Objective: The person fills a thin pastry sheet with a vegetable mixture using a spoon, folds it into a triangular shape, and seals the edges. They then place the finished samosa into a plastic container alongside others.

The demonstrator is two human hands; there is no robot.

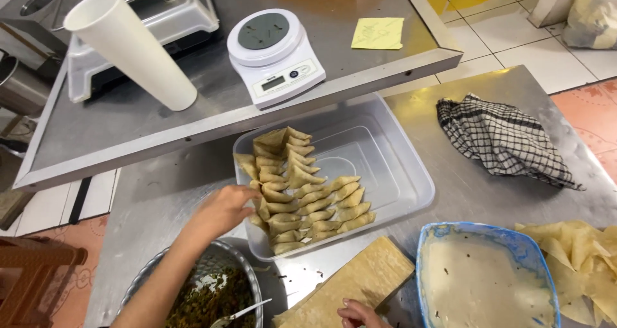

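My left hand reaches into the left side of a clear plastic tub, fingers closed on a folded triangular pastry in the leftmost row. The tub holds several rows of such pale triangles; its right half is bare. My right hand shows only partly at the bottom edge, fingertips resting on a stack of flat pastry sheets. Whether it grips a sheet I cannot tell.
A metal bowl of dark green filling with a spoon sits at lower left. A blue-rimmed tub of white paste and loose wrappers lie right. A checked cloth, white kitchen scale, white cup, yellow note.
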